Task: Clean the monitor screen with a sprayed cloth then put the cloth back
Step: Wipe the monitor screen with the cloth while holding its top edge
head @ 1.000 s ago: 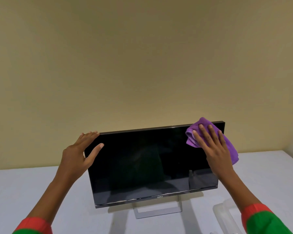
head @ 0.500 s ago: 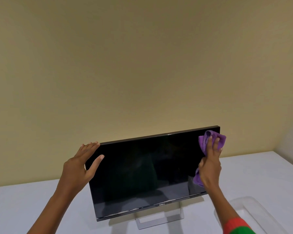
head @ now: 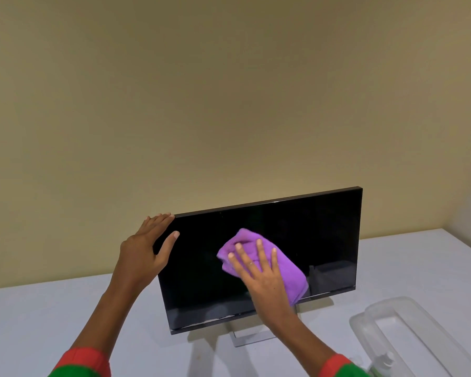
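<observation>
Monitor (head: 324,235): black flat panel on a slim stand, upright on the white table (head: 38,322), screen dark and facing the person; wall close behind.
Cloth (head: 278,268): purple, bunched, pressed flat against the middle of the screen, a little right of centre.
Right hand (head: 261,278): laid over the cloth with fingers straight and spread, palm pushing it onto the glass; it pins the cloth rather than clutching it.
Left hand (head: 144,248): braced at the monitor's upper left corner, fingers straight along the top edge, thumb out over the front of the screen; nothing held.
Clear plastic tray (head: 419,317): on the table to the right of the stand, well apart from the cloth; probably the cloth's home.
Item at tray's near end (head: 384,361): small pale object, possibly a spray bottle top; too cut off to be sure.
Step in hand: wiping the screen, mid-panel.
Progress: judged partway; cloth not yet returned.
Next move calls for: even sweeps over the unwiped parts and lower edge, light pressure, left hand steadying the panel against tipping back; then carry the cloth to the tray.
</observation>
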{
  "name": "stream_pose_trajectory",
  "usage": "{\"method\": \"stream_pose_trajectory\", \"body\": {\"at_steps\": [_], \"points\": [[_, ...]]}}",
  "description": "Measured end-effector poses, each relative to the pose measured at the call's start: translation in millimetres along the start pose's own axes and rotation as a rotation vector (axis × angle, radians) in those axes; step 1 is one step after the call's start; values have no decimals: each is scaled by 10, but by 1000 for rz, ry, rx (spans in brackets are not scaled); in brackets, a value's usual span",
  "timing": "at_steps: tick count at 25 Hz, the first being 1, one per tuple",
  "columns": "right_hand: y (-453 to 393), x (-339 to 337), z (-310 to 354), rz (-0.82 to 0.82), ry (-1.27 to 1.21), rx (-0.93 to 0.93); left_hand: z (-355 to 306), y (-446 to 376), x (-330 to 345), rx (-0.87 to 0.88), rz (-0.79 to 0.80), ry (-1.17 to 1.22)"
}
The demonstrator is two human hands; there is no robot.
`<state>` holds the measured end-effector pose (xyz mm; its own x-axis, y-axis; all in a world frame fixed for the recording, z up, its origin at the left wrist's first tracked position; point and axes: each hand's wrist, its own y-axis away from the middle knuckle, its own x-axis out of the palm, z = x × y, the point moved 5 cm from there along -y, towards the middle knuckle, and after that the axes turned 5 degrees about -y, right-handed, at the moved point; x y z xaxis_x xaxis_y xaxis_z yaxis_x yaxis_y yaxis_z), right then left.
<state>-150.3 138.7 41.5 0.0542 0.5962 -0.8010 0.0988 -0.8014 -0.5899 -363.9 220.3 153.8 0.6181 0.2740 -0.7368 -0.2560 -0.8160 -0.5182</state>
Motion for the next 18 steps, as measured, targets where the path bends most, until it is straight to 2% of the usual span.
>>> {"method": "stream_pose_trajectory", "body": {"at_steps": [3,5,8,10,13,18], "points": [[121,12,-164,26,159,-331,-3,20,-5,6,-2,4],[151,0,-471,20,233,-406,-9,26,3,4,-7,-3],[248,-51,-985,-12,309,-404,-22,8,10,3,-14,-19],[355,-92,-1335,-19,325,-315,-32,3,18,0,-18,-27],[500,-157,-1721,14,236,-44,-54,8,10,5,-35,-37],[642,-162,-1892,11,-217,577,-50,10,-10,22,-15,-41]]}}
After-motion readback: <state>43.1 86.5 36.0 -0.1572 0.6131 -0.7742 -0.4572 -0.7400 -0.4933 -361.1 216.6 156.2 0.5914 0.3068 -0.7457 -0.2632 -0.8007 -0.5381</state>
